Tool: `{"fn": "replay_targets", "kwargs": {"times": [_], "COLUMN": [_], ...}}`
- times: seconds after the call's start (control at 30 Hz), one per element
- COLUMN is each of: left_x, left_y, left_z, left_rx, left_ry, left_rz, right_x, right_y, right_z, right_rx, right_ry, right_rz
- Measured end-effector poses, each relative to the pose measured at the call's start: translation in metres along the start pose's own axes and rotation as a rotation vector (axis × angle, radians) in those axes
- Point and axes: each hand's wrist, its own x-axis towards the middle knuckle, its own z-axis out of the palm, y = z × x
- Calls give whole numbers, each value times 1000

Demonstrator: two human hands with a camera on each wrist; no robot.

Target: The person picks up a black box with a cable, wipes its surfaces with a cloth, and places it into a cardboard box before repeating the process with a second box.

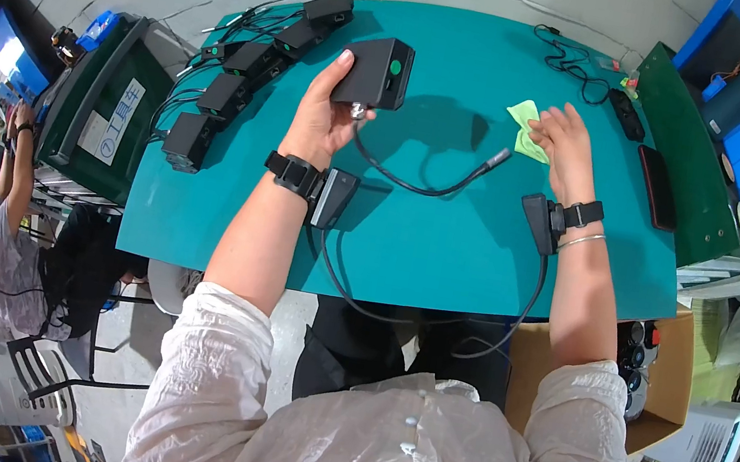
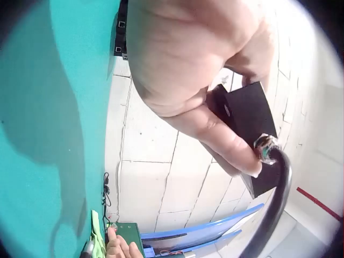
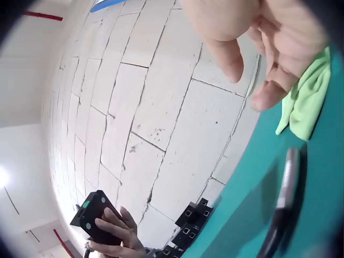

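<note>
My left hand holds up a black box with a green round sticker on its side, thumb along one edge. From a metal connector at the box's lower end, a black cable curves out to the right, ending in a grey metal tip. In the left wrist view a finger lies right beside that metal connector. My right hand, its fingers loosely bent and holding nothing, hovers by a light green cloth on the table. The right wrist view shows the cloth just behind the fingertips.
Several similar black boxes with cables line the left of the teal table. A thin black cable, a black adapter and a dark phone-like slab lie at the right. A green bin stands left; another person sits beyond it.
</note>
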Motion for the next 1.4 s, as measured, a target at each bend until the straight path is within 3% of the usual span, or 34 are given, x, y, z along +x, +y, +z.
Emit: {"fn": "replay_targets", "kwargs": {"times": [0.03, 0.1, 0.13, 0.2, 0.27, 0.3, 0.37, 0.4, 0.47, 0.6, 0.67, 0.7, 0.77, 0.83, 0.97, 1.07, 1.1, 1.2, 1.23, 1.3, 1.4], "left_x": [2, 2, 1, 0, -3, -4, -8, -10, -13, -11, -1, -2, -4, -4, 3, 9, 13, 14, 18, 26, 34], "left_y": [0, -2, 0, 0, -2, -2, -5, -9, -9, -8, -11, -10, -9, -6, -11, -15, -14, -12, -12, -13, -14], "left_z": [-7, 4, 9, 15, 20, 22, 25, 25, 27, 22, 11, 16, 26, 28, 14, 2, -5, -7, -11, -22, -34], "left_rx": [-42, -41, 41, 196, 230, 270, 308, 335, 364, 286, 212, 142, 107, 154, 127, 100, 64, 12, 25, 15, 22], "left_ry": [15, 114, -11, -199, -262, -319, -380, -380, -387, -481, -471, -454, -508, -369, -296, -275, -300, -277, -268, -400, -542], "left_rz": [-61, -46, -58, -116, -182, -240, -301, -318, -336, -237, -193, -148, -74, 37, -41, -93, -121, -146, -158, -183, -232], "right_x": [0, -3, -4, -16, -43, -50, -57, -58, -58, -81, -89, -91, -94, -107, -143, -180, -196, -252, -274, -312, -355], "right_y": [-1, -11, -17, -42, -74, -80, -87, -89, -95, -112, -121, -127, -141, -161, -189, -189, -188, -174, -166, -144, -106], "right_z": [-1, 2, 5, 24, 54, 65, 83, 91, 104, 106, 93, 82, 50, 14, -75, -157, -187, -259, -286, -308, -332], "right_rx": [-2, -541, -544, -735, -865, -870, -1049, -1054, -1242, -1304, -1268, -1276, -1266, -1290, -1187, -712, -654, -179, -18, 152, 280], "right_ry": [-4, -6, -2, -349, -637, -632, -941, -937, -1198, -1143, -946, -936, -545, -296, 173, 444, 537, 656, 671, 604, 705], "right_rz": [-3, -355, -361, -808, -939, -934, -1012, -1009, -930, -772, -988, -982, -1244, -1241, -1062, -734, -703, -498, -345, -289, -107]}}
